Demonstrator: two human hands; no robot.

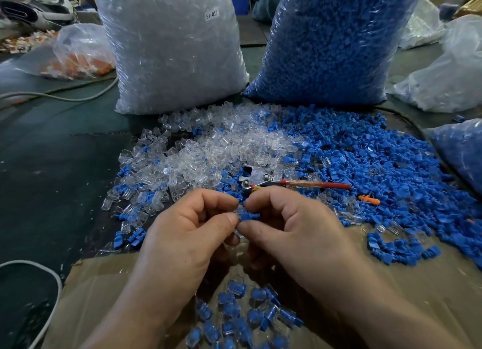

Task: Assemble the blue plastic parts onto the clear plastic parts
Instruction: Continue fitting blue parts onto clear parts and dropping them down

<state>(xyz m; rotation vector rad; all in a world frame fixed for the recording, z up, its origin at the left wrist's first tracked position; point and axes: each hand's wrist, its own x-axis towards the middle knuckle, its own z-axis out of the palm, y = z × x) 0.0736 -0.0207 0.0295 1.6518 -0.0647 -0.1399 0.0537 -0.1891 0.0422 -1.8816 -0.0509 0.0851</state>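
My left hand [193, 226] and my right hand [292, 226] meet at the centre, fingertips together. Between them sits a small blue plastic part [249, 215], pinched by my right thumb and fingers. My left fingers pinch a clear plastic part [238, 211], mostly hidden by the fingertips. A loose pile of clear parts [208, 150] lies beyond my hands, and a wide pile of blue parts [378, 171] spreads to the right. Several joined blue-and-clear pieces [242, 314] lie in a cardboard box below my wrists.
Two tall plastic bags stand at the back, one of clear parts [172, 49] and one of blue parts [328, 43]. A red-handled tool [300, 185] lies just beyond my fingers. An orange plug [369, 200] lies to the right. The box flap [104, 283] is at the lower left.
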